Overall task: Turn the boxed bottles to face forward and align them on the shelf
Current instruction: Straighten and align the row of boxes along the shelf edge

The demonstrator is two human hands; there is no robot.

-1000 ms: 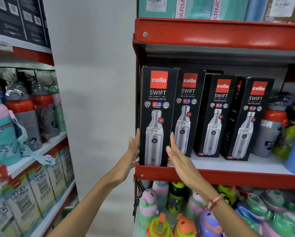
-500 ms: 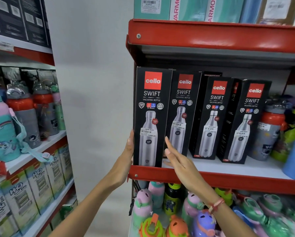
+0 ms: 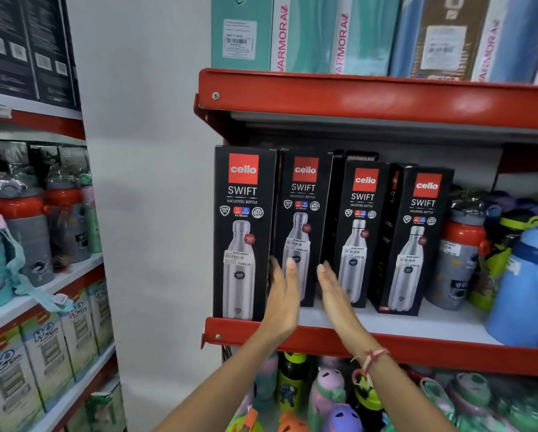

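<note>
You're standing in a shop, in the drinkware aisle; red-edged metal shelves [image 3: 386, 98] run in tiers ahead of you, stacked with goods in rows; black boxed bottles [image 3: 244, 232] stand front-out with white price stickers [image 3: 238, 257] on them; loose kids' bottles [image 3: 461, 260] crowd the right side and the tier below; another rack [image 3: 43, 291] at your left carries more bottles and cartons, many of each kind.

2 bare forearms, no sleeves; the right wrist wears a red-and-pink thread bracelet [image 3: 370, 358].
</note>
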